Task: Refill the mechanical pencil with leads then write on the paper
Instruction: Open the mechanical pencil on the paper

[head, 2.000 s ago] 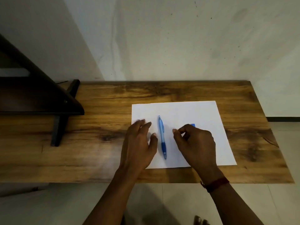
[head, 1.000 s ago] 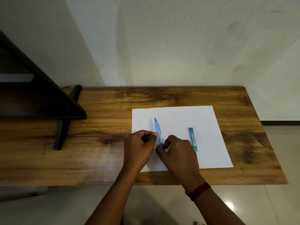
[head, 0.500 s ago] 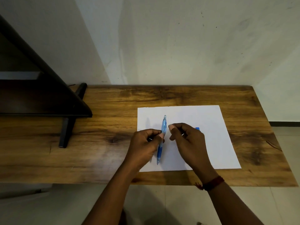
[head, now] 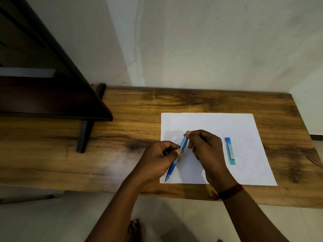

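Since 0.5 s ago: right hand has come onto the top end of the mechanical pencil; lead case now in full view.

Earlier the right hand hovered just beside the pencil, fingers curled, and covered most of the lead case. Now its thumb and fingertips pinch the pencil's upper end. Left hand unchanged in role: closed around the mid-barrel, thumb on top. Pencil held off the sheet, more tilted than before, tip pointing down-left near the paper's near-left corner. Lead case lies flat on the paper, right of the right hand, not touching it. Paper lies on the wooden table as before. Dark stand at left. Whether the cap is loosened: cannot tell.
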